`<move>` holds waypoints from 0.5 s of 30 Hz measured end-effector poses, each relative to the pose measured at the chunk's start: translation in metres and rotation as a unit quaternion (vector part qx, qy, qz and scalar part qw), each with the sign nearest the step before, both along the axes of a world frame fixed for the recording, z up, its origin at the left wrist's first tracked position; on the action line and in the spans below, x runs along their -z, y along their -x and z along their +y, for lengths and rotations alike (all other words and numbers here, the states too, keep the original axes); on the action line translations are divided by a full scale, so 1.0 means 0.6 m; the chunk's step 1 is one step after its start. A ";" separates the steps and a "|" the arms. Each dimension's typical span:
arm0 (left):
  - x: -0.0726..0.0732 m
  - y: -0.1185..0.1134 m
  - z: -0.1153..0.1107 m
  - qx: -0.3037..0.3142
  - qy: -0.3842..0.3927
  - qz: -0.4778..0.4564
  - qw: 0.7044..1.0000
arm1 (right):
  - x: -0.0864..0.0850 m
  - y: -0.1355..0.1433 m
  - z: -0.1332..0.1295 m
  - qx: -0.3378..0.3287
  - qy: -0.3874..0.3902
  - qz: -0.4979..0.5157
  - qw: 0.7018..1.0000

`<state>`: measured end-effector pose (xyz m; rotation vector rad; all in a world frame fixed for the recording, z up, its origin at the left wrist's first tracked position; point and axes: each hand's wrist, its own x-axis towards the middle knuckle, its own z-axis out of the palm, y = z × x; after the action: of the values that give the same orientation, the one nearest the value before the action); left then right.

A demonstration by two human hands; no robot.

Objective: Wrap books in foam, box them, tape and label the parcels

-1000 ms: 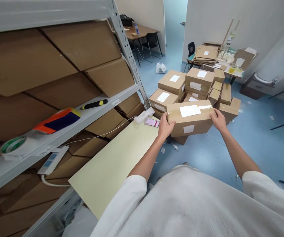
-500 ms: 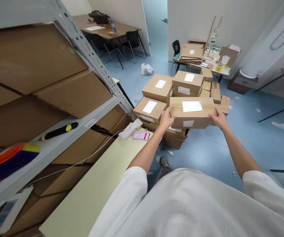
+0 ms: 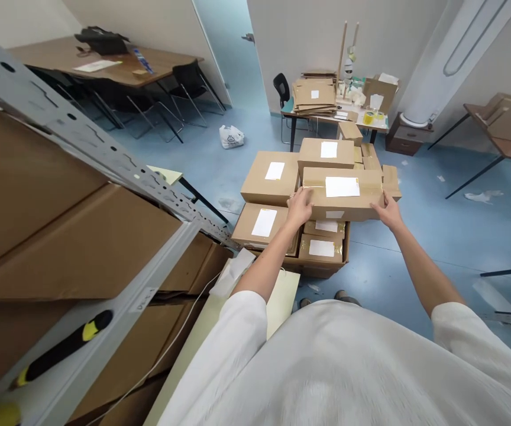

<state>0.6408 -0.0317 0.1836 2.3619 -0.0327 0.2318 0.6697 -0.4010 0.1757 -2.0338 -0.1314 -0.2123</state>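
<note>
Between my two hands is a long brown cardboard box (image 3: pixel 317 177) with white labels on its top and front. My left hand (image 3: pixel 300 208) grips its left end, and my right hand (image 3: pixel 388 212) its right end. It is held above a large open carton (image 3: pixel 322 271) filled with smaller boxes. Inside that carton, a small labelled box (image 3: pixel 322 238) shows just below the held one. To its left sit a flat labelled box (image 3: pixel 249 223) and, farther back, a larger box (image 3: pixel 255 177). Behind the held box is another labelled box (image 3: pixel 309 151).
A metal shelf (image 3: pixel 162 251) stacked with cartons stands close on my left, a black and yellow utility knife (image 3: pixel 64 349) on it. Beside it is a pale table (image 3: pixel 282 302). Farther off are a desk with flattened cardboard (image 3: pixel 313 94) and a white plastic bag (image 3: pixel 231 137).
I have stepped toward the stacked boxes, still holding the long box in both hands. The small labelled boxes in the carton below now show. The view has shifted rightward.
</note>
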 end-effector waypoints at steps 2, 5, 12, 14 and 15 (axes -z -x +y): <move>0.000 -0.017 0.009 0.002 0.000 0.005 1.000 | 0.005 -0.014 0.010 -0.002 -0.013 0.005 1.000; -0.003 -0.042 0.019 0.001 0.005 0.006 1.000 | 0.010 -0.037 0.022 -0.010 -0.035 0.013 0.999; -0.002 -0.091 0.037 -0.012 -0.002 0.015 1.000 | 0.017 -0.083 0.044 -0.015 -0.054 0.042 0.998; 0.002 -0.101 0.042 -0.020 0.001 0.024 1.000 | 0.026 -0.093 0.048 -0.023 -0.057 0.049 0.997; 0.004 -0.105 0.044 -0.025 0.002 0.029 0.999 | 0.031 -0.097 0.048 -0.028 -0.056 0.052 0.997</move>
<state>0.7036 -0.0052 0.1810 2.3655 0.0532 0.1875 0.7280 -0.3719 0.1571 -1.9226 -0.1077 -0.0761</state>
